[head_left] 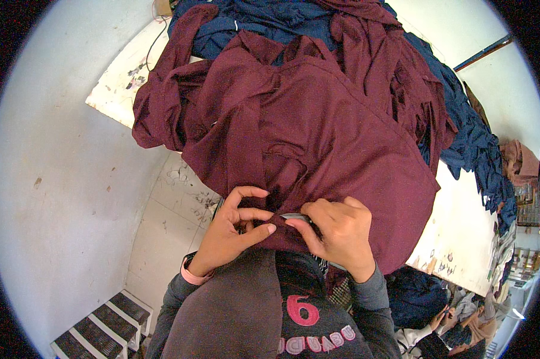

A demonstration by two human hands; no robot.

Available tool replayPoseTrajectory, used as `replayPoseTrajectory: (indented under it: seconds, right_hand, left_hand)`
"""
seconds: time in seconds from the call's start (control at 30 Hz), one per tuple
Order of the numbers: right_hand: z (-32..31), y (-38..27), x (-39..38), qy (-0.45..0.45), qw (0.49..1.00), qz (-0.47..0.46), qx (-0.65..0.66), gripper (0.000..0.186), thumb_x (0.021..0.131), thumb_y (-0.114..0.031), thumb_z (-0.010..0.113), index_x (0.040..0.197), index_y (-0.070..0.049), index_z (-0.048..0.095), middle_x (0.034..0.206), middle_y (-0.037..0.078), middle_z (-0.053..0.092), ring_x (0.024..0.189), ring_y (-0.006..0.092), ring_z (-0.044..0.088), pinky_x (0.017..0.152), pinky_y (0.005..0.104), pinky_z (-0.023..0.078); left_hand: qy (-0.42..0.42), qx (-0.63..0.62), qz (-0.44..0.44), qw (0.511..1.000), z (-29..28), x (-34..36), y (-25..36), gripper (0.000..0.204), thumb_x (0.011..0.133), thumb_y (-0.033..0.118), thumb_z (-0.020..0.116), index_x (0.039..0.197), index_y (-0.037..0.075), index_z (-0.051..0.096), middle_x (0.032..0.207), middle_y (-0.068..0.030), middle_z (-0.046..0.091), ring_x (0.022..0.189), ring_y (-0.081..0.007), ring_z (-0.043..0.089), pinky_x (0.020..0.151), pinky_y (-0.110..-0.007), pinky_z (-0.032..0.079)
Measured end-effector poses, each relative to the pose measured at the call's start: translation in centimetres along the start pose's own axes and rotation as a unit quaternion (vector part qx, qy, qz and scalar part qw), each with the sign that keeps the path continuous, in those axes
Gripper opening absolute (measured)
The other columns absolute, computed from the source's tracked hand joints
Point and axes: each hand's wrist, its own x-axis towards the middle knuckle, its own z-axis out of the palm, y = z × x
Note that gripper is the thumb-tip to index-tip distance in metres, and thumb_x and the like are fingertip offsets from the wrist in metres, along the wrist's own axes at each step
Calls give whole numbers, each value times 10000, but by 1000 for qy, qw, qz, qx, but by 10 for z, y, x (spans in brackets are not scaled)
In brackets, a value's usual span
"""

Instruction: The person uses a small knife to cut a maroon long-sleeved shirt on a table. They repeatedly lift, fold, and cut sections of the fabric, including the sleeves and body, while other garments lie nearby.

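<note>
A large maroon garment (348,131) lies over the table and hangs down in front of me. My right hand (342,233) is closed around small metal thread snips (295,216). Their blade end points left and meets the cloth, while the rest is mostly hidden in my palm. Opposite it, my left hand (231,230) has a fold of the same garment between thumb and middle finger, close to the blade tip. Its index finger is raised apart, and the other fingers curl under. A small flap or pocket opening shows in the cloth just above both hands.
Navy garments (270,21) are heaped behind the maroon one and along the right of the white table (461,221). A white wall (60,161) stands at left, with a slatted black and white stool (105,323) below. Another person's hand (440,317) shows at lower right.
</note>
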Motion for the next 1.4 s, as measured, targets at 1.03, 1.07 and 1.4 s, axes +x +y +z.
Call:
replayPoseTrajectory:
  seconds: [1.03, 1.07, 1.4]
  right_hand:
    - [2, 19, -7, 43, 921, 95, 376, 182, 707, -87, 743, 885, -128, 750, 750, 20, 677, 627, 187, 622, 591, 318, 413]
    - [-3, 21, -8, 50, 909, 113, 397, 172, 713, -83, 765, 882, -109, 750, 762, 38, 686, 656, 199, 643, 619, 313, 439]
    - [-46, 32, 10, -35, 992, -5, 118, 210, 797, -279, 823, 967, -181, 750, 832, -35, 712, 707, 163, 672, 612, 327, 376]
  left_hand:
    - [-62, 85, 10, 994, 4, 3, 9, 661, 909, -10, 719, 1458, 95, 367, 1018, -24, 750, 840, -36, 597, 801, -221, 466]
    - [-50, 36, -3, 998, 8, 3, 14, 663, 910, -13, 714, 1462, 92, 363, 1016, -23, 751, 847, -36, 600, 811, -223, 470]
    - [-37, -52, -6, 998, 17, 6, 18, 654, 923, -31, 686, 1473, 84, 351, 1034, -48, 758, 941, -52, 638, 859, -221, 470]
